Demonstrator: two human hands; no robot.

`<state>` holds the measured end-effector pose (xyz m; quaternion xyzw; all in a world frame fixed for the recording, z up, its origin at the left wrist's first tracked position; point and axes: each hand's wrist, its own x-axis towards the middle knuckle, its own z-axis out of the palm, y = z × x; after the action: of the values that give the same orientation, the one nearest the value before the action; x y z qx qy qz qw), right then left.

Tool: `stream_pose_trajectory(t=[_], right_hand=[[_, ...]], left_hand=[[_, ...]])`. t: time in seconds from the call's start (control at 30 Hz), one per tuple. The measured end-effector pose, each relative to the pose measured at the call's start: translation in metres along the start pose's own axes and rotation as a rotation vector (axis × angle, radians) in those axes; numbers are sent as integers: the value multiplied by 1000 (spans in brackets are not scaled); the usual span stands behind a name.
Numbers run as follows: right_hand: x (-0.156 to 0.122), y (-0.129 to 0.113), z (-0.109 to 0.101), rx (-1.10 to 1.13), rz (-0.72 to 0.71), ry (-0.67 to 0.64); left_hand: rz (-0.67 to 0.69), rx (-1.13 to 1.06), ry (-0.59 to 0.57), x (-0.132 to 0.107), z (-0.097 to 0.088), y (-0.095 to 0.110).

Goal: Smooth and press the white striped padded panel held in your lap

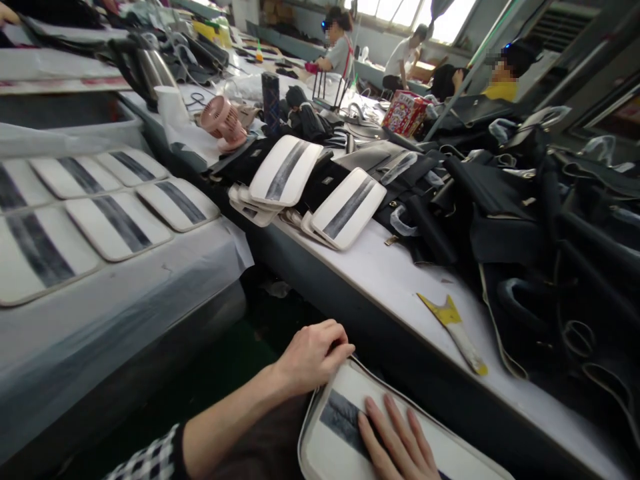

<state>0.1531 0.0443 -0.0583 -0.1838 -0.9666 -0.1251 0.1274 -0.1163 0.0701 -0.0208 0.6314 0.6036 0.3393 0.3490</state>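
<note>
Your left hand [313, 357] clamps its fingers over the edge of the striped panel [327, 457] to steady it; your right hand [397, 441] presses flat, fingers apart.

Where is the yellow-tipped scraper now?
In the head view the scraper lies right of centre on the white table, beside the black bags, beyond the right hand flat on the panel.

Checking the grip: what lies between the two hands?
Head view: only the white panel and its dark stripe; left hand grips its edge, right hand lies flat on it.
</note>
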Motion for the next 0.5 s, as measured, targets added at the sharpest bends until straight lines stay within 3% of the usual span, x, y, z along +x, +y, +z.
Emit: stream_pose_trajectory(t=[0.1,0.3,0.37,0.5], right_hand=[[8,3,-14,21,-38,-56],[14,-4,-29,70,119,-101],[12,-6,-30,77,164,-105],[8,-9,-29,57,172,-95]], left_hand=[[126,75,-178,20,1,11],[347,209,-503,60,27,34],[378,232,-539,65,33,38],[371,314,-491,66,41,40]])
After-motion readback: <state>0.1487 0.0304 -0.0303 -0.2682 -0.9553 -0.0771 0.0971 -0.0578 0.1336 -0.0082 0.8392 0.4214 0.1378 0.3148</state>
